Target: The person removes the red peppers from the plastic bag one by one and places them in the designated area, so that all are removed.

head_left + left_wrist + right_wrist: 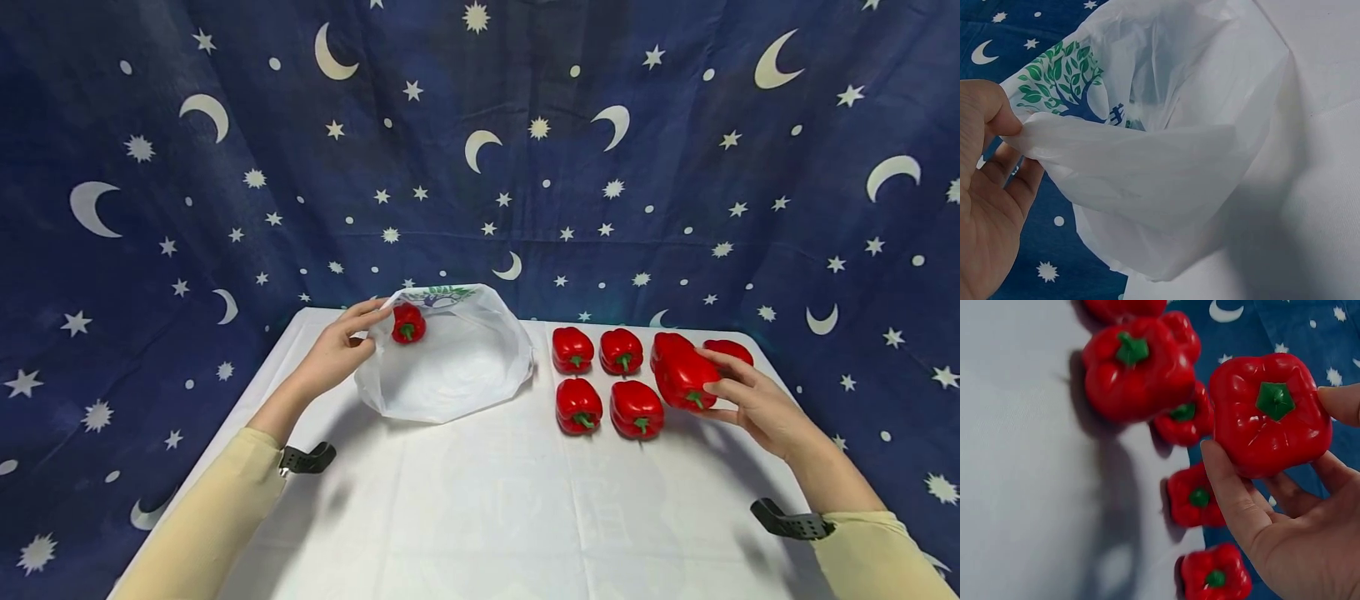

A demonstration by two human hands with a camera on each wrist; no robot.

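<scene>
My left hand (341, 350) pinches the rim of a white plastic bag (450, 379), whose mouth gapes toward me. In the left wrist view, thumb and fingers grip the edge of the bag (1141, 169) beside a green and blue tree print. One red bell pepper (408, 323) with a green stem shows within the bag, near the left hand. On the right, my right hand (765, 408) holds another red bell pepper (1272, 415) between thumb and fingers, raised off the table. Behind the held pepper, one more pepper (670, 346) is partly hidden.
Several red bell peppers stand in two rows right of the bag, among them a front pepper (578, 407) and a back pepper (621, 351). Another pepper (729, 350) sits behind the right hand. A white cloth (480, 508) covers the table; a blue curtain (450, 150) hangs behind.
</scene>
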